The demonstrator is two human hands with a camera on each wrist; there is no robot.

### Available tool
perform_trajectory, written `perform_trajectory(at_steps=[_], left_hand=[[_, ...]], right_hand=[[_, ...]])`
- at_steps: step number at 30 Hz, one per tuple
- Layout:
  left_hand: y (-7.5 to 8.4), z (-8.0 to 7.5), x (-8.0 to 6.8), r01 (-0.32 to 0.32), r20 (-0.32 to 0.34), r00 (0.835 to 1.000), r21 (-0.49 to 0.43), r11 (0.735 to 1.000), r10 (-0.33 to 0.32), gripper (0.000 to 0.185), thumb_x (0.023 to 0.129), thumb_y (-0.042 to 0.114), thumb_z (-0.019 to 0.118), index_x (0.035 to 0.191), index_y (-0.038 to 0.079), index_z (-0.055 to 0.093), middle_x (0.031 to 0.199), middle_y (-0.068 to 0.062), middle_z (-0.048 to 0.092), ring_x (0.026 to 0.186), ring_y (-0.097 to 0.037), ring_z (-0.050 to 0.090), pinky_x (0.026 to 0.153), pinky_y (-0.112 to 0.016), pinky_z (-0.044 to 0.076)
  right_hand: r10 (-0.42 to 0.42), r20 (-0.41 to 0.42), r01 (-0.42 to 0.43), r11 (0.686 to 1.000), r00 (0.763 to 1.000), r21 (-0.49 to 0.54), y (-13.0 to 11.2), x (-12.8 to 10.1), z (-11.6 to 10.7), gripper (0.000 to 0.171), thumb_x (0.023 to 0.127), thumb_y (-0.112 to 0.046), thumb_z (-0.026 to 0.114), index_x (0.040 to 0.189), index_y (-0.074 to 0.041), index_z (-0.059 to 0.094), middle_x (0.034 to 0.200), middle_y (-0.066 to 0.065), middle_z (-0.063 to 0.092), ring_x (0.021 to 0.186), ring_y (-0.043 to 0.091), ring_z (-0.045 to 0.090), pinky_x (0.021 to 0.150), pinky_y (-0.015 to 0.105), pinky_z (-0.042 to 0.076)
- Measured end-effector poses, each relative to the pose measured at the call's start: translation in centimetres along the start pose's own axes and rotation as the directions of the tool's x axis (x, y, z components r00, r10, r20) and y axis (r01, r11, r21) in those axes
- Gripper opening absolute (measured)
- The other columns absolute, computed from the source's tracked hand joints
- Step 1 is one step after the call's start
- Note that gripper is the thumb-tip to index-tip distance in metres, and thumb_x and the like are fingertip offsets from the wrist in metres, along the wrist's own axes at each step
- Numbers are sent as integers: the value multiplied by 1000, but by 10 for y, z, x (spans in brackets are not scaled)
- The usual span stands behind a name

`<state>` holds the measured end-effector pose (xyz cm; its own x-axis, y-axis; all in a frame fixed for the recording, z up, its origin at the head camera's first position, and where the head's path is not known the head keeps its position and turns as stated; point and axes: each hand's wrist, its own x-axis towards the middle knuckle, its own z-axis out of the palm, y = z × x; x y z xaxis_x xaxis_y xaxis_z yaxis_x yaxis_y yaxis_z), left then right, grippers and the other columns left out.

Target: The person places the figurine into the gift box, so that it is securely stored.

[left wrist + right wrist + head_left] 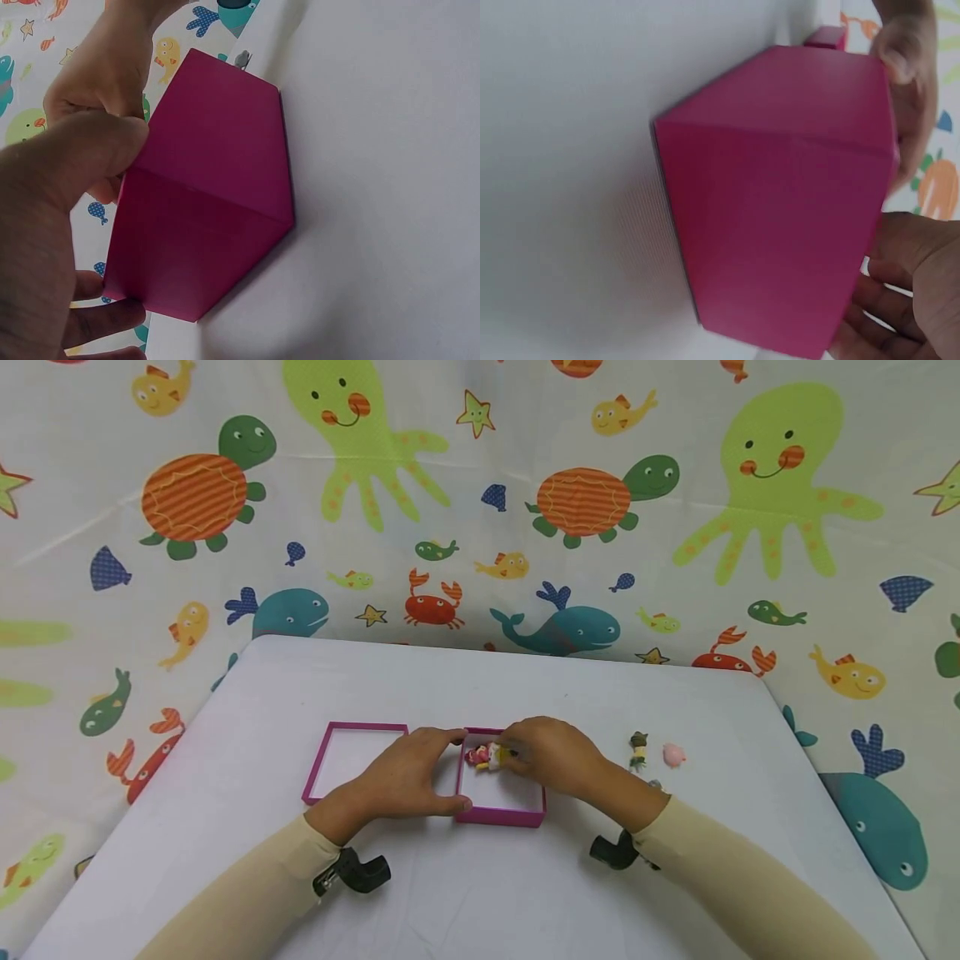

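A shallow square magenta cardboard box point(501, 814) with a white floor stood near the middle of the white table point(480, 893), and its matching magenta lid point(352, 758) lay open side up just beside it on the person's left. The box was steadied by the left hand point(408, 777), whose fingers were curved round the box's left wall, thumb at the near corner and fingertips at the far one. In the left wrist view the magenta wall point(210, 210) was seen gripped between that thumb and fingers.

A small plastic toy figure in pink, red and yellow point(483, 756) was held low over the far part of the box's floor, pinched in the fingertips of the right hand point(551, 758). Whether it already rested on the floor could not be told. In the right wrist view only the box's outer walls point(780, 210) were shown, the figure being hidden.

The figure was judged light, rigid and smooth, with thin limbs that might snap or slip; a pinch across the body seemed the safest hold. The box was judged light and thin-walled, easily pushed across the smooth table, so a hold at the wall and corners appeared sound.

Well to the right of the box a small green-and-brown figure point(638, 750) stood, and a small pink piglike toy point(673, 755) lay just beside it.
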<state>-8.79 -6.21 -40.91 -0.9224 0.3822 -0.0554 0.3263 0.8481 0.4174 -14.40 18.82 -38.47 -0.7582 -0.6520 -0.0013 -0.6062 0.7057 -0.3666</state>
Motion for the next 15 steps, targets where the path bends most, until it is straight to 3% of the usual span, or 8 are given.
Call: perform_trajectory(at_steps=[6,15], left_hand=[[-2,-1,-1,4,9,1000,-1,1000,-4,103,71,68,81,154,17,46,147,-3,55,139,-27,46,110,-56,42],[-4,-5,-4,-1,18,1000,14,1000,1,103,71,68,81,155,19,45,148,-3,54,140,-27,45,111,-56,40]], right_hand=[[11,-8,-10,999,1000,32,8,-7,-10,41,86,-25,86,123,-12,74,119,3,73,116,25,66,98,46,54],[68,-23,-66,996,997,63,26,-19,-17,42,87,-28,84,125,-13,73,119,4,72,106,25,67,85,41,60]])
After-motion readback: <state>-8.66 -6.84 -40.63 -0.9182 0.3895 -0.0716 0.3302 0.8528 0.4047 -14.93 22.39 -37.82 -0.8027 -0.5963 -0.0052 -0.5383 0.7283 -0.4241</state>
